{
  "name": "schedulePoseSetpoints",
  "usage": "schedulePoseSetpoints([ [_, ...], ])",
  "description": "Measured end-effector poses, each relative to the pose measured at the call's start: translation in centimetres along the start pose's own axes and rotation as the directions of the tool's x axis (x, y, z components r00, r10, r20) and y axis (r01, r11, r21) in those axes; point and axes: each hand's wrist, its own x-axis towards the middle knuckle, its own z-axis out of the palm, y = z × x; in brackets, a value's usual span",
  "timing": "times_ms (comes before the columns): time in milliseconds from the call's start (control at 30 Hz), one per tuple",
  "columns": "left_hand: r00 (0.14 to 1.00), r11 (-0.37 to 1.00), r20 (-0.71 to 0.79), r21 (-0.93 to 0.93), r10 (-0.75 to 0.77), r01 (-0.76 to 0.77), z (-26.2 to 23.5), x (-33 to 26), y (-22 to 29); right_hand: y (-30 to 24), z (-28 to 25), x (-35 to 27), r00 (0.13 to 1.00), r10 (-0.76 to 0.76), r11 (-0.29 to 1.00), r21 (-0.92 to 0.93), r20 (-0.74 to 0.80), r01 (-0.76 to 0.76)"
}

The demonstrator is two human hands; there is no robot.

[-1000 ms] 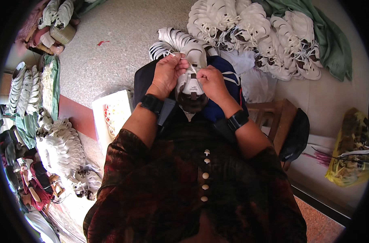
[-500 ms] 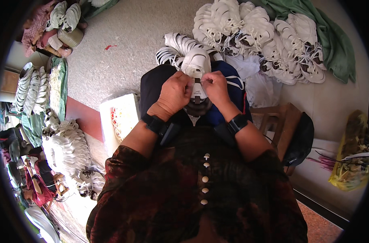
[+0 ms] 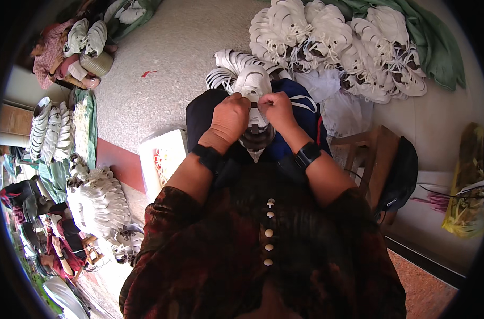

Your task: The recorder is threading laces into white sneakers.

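A white shoe upper [image 3: 252, 82] lies between my knees, its rounded toe pointing away from me and its dark opening toward me. My left hand [image 3: 231, 116] is closed at the left side of its lacing area, with fingertips pinched beside the dark tongue strip. At the opposite side, my right hand [image 3: 278, 110] pinches close to the eyelets. A pale shoelace strand ran between the two hands a moment ago; now the fingers mostly hide it. Just beyond the upper, a fanned stack of white shoe uppers [image 3: 236, 61] rests on my lap.
Piles of laced white shoe uppers [image 3: 311, 34] lie at the far right beside green cloth [image 3: 438, 48]. At my left stands a white box [image 3: 170, 146] with laces. A wooden stool [image 3: 377, 159] is at my right. Other people [image 3: 50, 58] sit at the left, near more stacked uppers [image 3: 98, 202].
My right hand has moved left and slightly inward, closer to my left hand over the lacing area. The whole view has shifted a little.
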Motion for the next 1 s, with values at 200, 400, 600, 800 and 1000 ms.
schedulePoseSetpoints([
  [200, 0.997, 0.997, 0.026, 0.009, -0.076, 0.076, -4.0, -1.1, -0.9, 1.8, -2.7, 0.4, 0.964, 0.267, 0.837, 0.493, 0.01, -0.237],
  [400, 0.972, 0.791, 0.014, -0.578, -0.234, 0.198, -1.9, -2.0, -1.9, 1.2, -0.2, 1.2, 1.0, 0.017, 0.997, -0.073, 0.02, -0.015],
  [600, 0.845, 0.105, 0.411, -0.877, -0.342, 0.469, -1.6, -0.2, -1.1, 0.1, 0.7, 2.1, 1.0, -0.023, 0.999, 0.043, -0.009, 0.024],
  [800, 0.793, 0.06, 0.552, -0.81, -0.255, 0.583, -1.3, 0.8, -1.1, -2.7, -1.0, 1.7, 0.891, 0.357, 0.607, 0.656, 0.28, -0.449],
  [1000, 0.773, -0.336, 0.235, -0.942, -0.589, 0.031, -7.9, -8.1, -12.2, 4.0, -14.7, -1.8, 0.917, 0.338, 0.622, 0.781, -0.21, -0.05],
])
